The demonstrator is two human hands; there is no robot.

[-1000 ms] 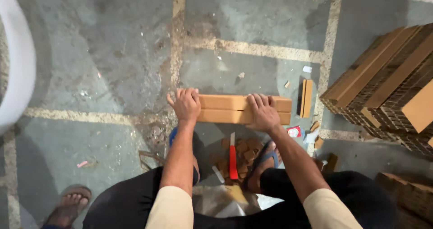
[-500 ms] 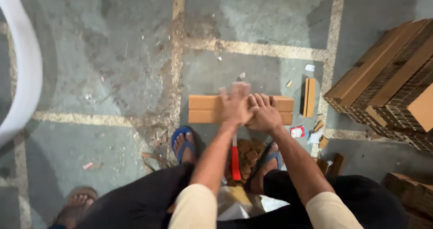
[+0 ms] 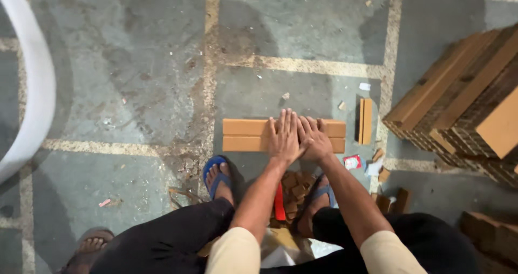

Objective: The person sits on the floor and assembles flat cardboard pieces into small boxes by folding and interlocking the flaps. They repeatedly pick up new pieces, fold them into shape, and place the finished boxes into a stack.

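where both hands (image 3: 299, 139) press, the cardboard strip (image 3: 245, 135) is hidden.

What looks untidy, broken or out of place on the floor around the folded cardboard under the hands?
Small cardboard scraps lie heaped between the feet, with more offcuts loose to the right. The floor is stained and dusty. Both hands, left hand and right hand, press flat on the folded cardboard piece, which itself looks straight and undamaged.

Grey concrete floor (image 3: 135, 47) with pale painted lines (image 3: 313, 64), scattered debris, stacked cardboard (image 3: 464, 106) at right, white curved edge (image 3: 27, 90) at left
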